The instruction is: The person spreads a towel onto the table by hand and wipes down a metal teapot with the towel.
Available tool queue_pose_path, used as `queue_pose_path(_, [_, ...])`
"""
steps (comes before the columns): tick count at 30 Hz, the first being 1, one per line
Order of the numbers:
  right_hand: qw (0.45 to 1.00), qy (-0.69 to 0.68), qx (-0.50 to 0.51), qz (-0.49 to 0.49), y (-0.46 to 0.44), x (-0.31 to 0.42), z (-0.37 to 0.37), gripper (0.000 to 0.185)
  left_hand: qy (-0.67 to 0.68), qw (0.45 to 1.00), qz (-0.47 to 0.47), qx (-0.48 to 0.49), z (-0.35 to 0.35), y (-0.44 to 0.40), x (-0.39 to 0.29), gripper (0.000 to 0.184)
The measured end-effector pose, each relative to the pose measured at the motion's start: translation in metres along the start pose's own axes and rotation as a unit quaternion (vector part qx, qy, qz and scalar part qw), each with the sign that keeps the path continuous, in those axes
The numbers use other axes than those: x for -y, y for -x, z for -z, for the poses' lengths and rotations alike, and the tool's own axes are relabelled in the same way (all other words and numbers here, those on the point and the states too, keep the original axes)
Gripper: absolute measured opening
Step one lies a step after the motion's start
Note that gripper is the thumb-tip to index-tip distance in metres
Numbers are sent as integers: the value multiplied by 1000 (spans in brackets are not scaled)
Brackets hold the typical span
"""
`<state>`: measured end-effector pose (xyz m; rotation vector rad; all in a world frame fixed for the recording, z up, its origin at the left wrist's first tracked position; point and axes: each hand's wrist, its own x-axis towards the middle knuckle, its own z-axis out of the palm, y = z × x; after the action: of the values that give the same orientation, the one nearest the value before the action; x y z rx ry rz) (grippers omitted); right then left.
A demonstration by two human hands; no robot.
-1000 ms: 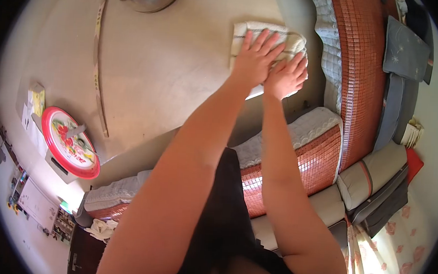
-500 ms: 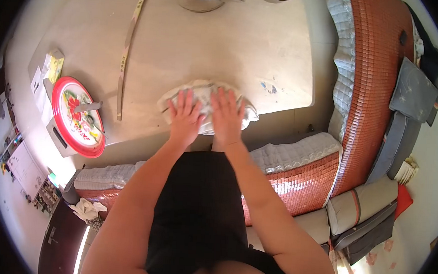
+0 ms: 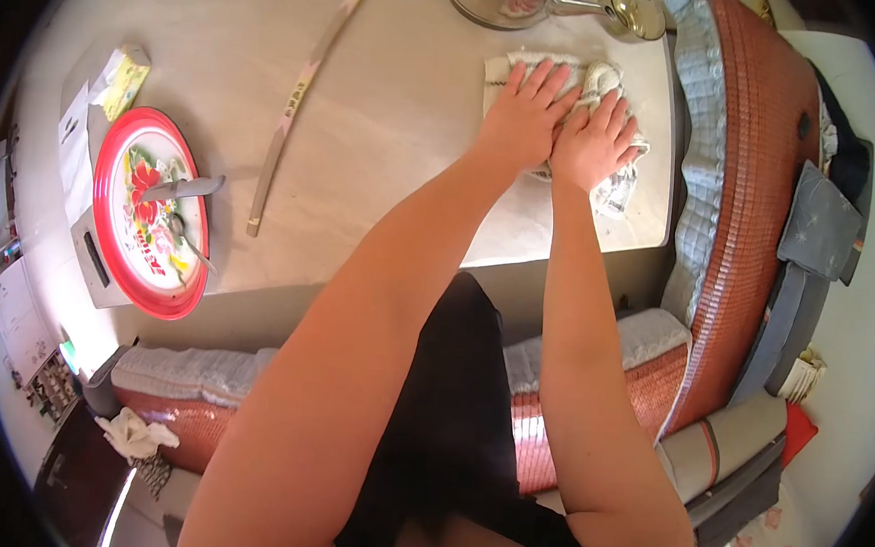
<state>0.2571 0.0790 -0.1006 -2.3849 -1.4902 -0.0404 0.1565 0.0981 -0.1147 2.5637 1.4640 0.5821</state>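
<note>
A light cloth with dark stripes lies bunched on the beige tabletop, towards its right end. My left hand rests flat on the cloth's left part with the fingers spread. Beside it, close to or touching it, my right hand presses on the right part, fingers also apart. Just beyond the hands stand a glass teapot and a yellowish glass bowl. The cloth under both palms is hidden.
A red-rimmed tray holding a knife and a spoon sits at the left. Nearby are a yellow packet and a long flat stick. Sofas with red mats border the table's right and near sides.
Both hands and the cloth have gone from the table's near edge to farther right and away from the body. The head view has shifted too.
</note>
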Motion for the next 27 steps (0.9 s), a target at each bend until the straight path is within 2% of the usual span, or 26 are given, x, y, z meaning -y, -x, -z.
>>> queue_pose_path(2, [998, -19, -48, 27, 13, 6, -11, 53, -16, 1000, 7, -11, 6, 12, 10, 48])
queue_pose_path(6, [986, -52, -61, 147, 51, 35, -21, 51, -95, 992, 58, -64, 8, 72, 39, 49])
queue_pose_path(11, [938, -109, 75, 321, 176, 79, -8, 64, -89, 976, 196, -39, 72, 228, 66, 54])
queue_pose_path(12, [923, -119, 111, 348, 202, 79, 1, 67, -120, 970, 212, -17, 82, 263, 70, 54])
queue_pose_path(15, [907, -94, 118, 393, 260, 57, 34, 63, -157, 955, 238, 80, 126, 333, 58, 55])
queue_pose_path(18, [906, -43, 147, 394, 265, 50, 44, 59, -135, 943, 263, 153, 141, 335, 49, 56])
queue_pose_path(22, [917, -39, 155, 364, 257, 62, 35, 56, -124, 940, 303, 95, 116, 320, 49, 56])
queue_pose_path(25, [919, -24, 147, 364, 243, 69, 35, 52, -104, 935, 324, 96, 111, 303, 51, 56])
queue_pose_path(27, [916, -20, 150, 372, 225, 74, 29, 50, -93, 947, 302, 49, 101, 289, 62, 55])
